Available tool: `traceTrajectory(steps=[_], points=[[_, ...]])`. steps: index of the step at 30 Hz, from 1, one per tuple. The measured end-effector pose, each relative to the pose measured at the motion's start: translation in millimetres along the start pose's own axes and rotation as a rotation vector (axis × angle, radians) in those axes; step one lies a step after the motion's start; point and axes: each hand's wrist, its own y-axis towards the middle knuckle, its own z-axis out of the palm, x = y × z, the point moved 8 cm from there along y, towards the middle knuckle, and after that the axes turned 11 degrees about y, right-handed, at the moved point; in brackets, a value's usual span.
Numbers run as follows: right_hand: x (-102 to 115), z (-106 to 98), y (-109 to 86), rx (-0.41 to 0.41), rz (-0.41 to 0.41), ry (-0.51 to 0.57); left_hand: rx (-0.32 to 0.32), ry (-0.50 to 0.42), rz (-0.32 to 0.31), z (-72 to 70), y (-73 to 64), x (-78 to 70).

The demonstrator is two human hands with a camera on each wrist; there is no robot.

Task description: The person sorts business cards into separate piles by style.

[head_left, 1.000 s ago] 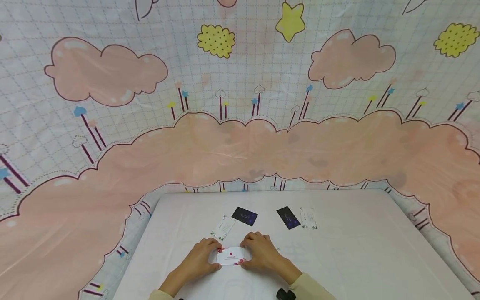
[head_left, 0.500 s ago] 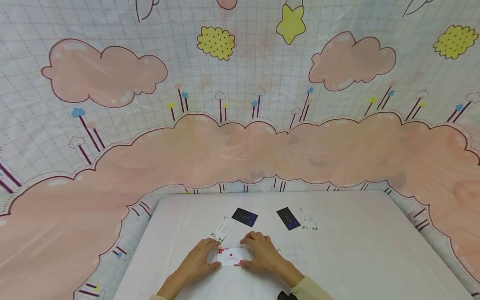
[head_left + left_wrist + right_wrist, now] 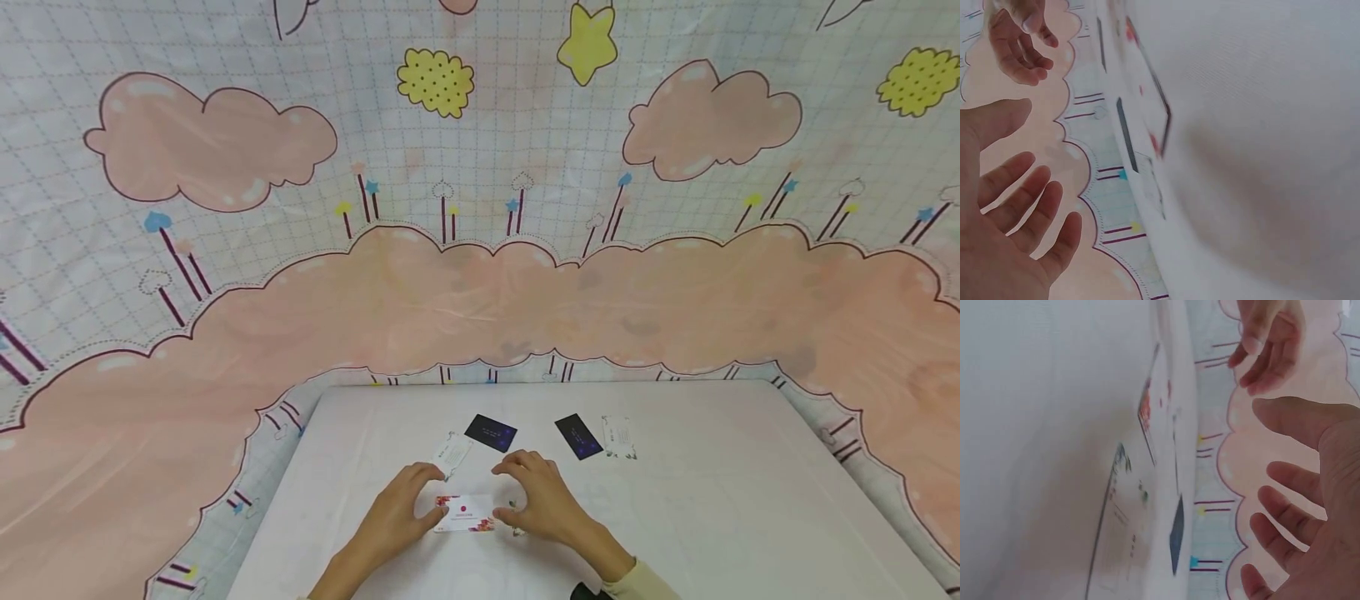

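Observation:
A white card with red floral corners (image 3: 463,514) lies flat on the table, between the two hands. My left hand (image 3: 393,508) is at its left side, thumb tip overlapping the card's edge in the head view. In the left wrist view this hand (image 3: 1016,212) shows spread, relaxed fingers with nothing in them. To the card's right is my right hand (image 3: 547,504), thumb and forefinger apart. The right wrist view shows the right hand (image 3: 1310,506) with loose, separated fingers holding nothing. Below it lies a white card with green leaves (image 3: 1122,531), mostly hidden in the head view.
Farther back on the white table (image 3: 712,483) lie a left black card (image 3: 491,432) beside a leaf-trimmed white card (image 3: 453,454), and a right black card (image 3: 579,437) beside another white card (image 3: 618,437). A cloud-printed cloth (image 3: 480,300) hangs behind.
Both hands have let go of the red floral card, their fingers spreading wider. The right hand has shifted right and slightly farther forward, baring part of a leaf-trimmed card; the floral card stays about in place.

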Motion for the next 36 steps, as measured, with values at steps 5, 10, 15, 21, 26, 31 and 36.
traceTrajectory(steps=[5,10,15,21,26,31,36], points=[[-3,-17,-6.3,-0.043,0.0,0.001,-0.035,-0.029,0.007,-10.2,3.3,-12.9],[-10,-31,-15.2,-0.084,-0.003,-0.021,-0.041,-0.023,0.012,-15.0,4.8,-25.1],[-24,-42,-23.5,-0.113,0.007,-0.031,-0.088,-0.016,0.051,-17.5,7.9,-41.7],[-43,-48,-33.5,-0.097,0.085,-0.036,-0.087,-0.031,0.058,-4.6,12.5,-58.5],[-52,-48,-39.4,-0.086,0.117,-0.031,-0.038,-0.027,0.037,14.6,17.5,-66.3],[-56,-44,-44.6,-0.061,0.143,0.006,0.035,0.006,0.04,33.6,24.4,-71.8],[-61,-37,-49.7,-0.038,0.153,-0.005,0.083,0.035,0.056,50.1,28.5,-74.7]])
